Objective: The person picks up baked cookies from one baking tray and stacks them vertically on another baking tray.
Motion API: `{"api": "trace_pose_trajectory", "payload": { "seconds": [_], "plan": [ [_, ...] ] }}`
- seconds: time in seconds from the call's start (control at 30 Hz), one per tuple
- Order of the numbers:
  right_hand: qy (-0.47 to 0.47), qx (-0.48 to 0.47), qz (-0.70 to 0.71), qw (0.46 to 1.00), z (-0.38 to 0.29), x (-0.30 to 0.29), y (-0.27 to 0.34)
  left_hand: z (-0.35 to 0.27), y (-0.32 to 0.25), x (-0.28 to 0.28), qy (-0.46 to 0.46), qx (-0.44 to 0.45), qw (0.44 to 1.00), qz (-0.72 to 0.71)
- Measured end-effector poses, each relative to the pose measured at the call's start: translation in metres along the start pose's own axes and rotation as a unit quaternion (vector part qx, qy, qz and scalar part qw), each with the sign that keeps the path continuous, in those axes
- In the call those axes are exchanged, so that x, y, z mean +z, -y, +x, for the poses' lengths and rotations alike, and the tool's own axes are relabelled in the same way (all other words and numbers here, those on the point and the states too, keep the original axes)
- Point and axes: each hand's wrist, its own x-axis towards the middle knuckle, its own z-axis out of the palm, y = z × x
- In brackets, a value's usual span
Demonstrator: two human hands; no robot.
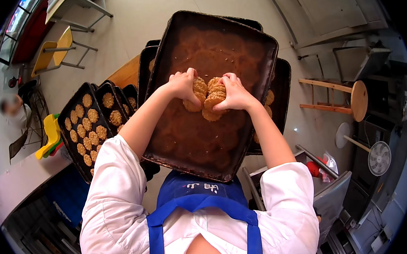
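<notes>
In front of me lies a dark baking tray, stained brown and dotted with a few loose seeds or crumbs. Over its middle, my left hand grips a stack of round, seed-crusted cookies. Close against it, a second stack of cookies is held in my right hand. Below the two stacks, cookies show their flat faces; whether they rest on the tray cannot be told. My fingertips curl around the far sides of the stacks, partly hidden by them.
More trays, one a dark tray with cookies, lie beneath this one. Left of me are overlapping trays of cookies and a yellow plastic object. A wooden stool, a fan and a yellow chair stand around; a person is far left.
</notes>
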Motion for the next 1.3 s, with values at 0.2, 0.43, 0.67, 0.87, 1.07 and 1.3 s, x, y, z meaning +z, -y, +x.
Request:
{"api": "trace_pose_trajectory", "payload": {
  "seconds": [0.2,0.43,0.67,0.87,1.07,1.3],
  "plan": [
    [0.08,0.036,-0.047,0.995,0.017,-0.02,-0.002,-0.015,0.013,0.026,-0.097,0.078,0.987,-0.105],
    [-0.055,-0.092,0.039,0.993,-0.024,0.012,0.001,-0.066,-0.009,0.089,-0.291,0.026,0.926,-0.24],
    [-0.156,-0.021,0.196,0.968,-0.056,0.045,-0.007,-0.083,-0.018,0.117,-0.311,-0.089,0.861,-0.392],
    [-0.231,-0.005,0.502,0.834,-0.101,0.051,-0.029,-0.07,-0.029,0.126,-0.174,-0.013,0.809,-0.562],
    [-0.232,0.025,0.666,0.709,-0.131,0.047,-0.044,-0.059,-0.083,0.105,-0.114,-0.019,0.952,-0.283],
    [-0.191,0.006,0.665,0.722,-0.133,0.048,-0.038,-0.049,-0.082,0.08,-0.078,-0.045,0.991,-0.095]
  ]
}}
